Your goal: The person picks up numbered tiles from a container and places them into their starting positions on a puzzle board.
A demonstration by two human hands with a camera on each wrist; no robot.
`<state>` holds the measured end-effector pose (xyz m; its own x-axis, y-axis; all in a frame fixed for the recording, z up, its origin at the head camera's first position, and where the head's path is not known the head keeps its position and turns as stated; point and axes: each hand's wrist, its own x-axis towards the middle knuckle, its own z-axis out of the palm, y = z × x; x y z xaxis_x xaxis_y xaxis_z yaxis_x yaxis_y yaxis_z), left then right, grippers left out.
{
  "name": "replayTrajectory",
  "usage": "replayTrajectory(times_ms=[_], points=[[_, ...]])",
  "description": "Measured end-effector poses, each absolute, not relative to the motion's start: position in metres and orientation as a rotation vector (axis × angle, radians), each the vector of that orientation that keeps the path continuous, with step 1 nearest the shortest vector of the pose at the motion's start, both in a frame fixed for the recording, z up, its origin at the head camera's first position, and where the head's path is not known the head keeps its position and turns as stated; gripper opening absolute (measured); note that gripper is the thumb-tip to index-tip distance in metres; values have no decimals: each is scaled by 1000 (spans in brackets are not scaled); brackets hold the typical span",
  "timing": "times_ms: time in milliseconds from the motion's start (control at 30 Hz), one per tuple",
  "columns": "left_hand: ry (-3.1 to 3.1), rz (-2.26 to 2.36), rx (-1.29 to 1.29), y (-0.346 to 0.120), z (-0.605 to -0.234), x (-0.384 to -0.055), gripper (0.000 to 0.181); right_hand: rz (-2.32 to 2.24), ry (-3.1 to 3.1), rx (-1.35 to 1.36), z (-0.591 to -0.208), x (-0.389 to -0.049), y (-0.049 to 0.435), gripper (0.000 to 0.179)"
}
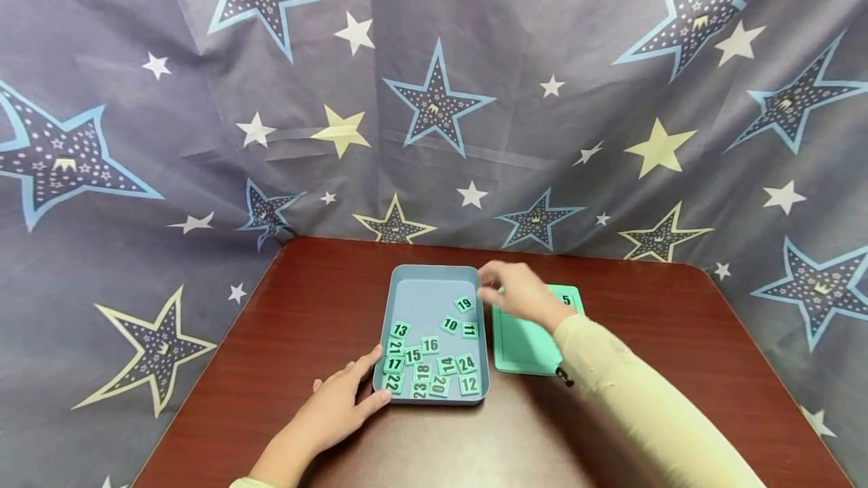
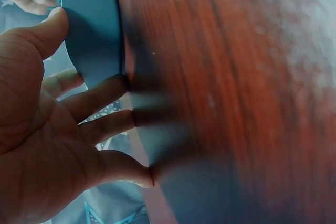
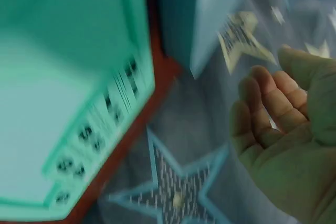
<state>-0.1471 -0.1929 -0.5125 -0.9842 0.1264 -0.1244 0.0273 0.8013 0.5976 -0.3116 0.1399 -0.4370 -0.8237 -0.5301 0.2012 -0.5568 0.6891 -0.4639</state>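
A blue tray in the head view holds several loose green number tiles, mostly in its near half. My left hand steadies its left side. In the left wrist view, that thumb lies at the rim and the fairly straight fingers reach along the outer wall to the table. My right hand hovers between the tray's far right corner and a green square board. Its fingers bend loosely, with nothing seen in them. Blurred number tiles line one edge of the board in the right wrist view.
Tray and board stand side by side on a reddish-brown wooden table. Behind and beside the table hangs a grey star-patterned cloth. My right forearm, in a pale yellow sleeve, crosses above the board's right side and hides part of it.
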Motion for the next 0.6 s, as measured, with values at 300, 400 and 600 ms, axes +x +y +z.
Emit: replayTrajectory(times_ms=[300,400,600], points=[[2812,951,132,-191,-514,-149,77,249,-2936,1010,-484,-299,84,45],[2809,946,122,-192,-514,-148,76,220,-2947,991,-492,-296,76,44],[2827,932,115,-191,-514,-148,76,405,-2861,1019,-490,-289,85,46]])
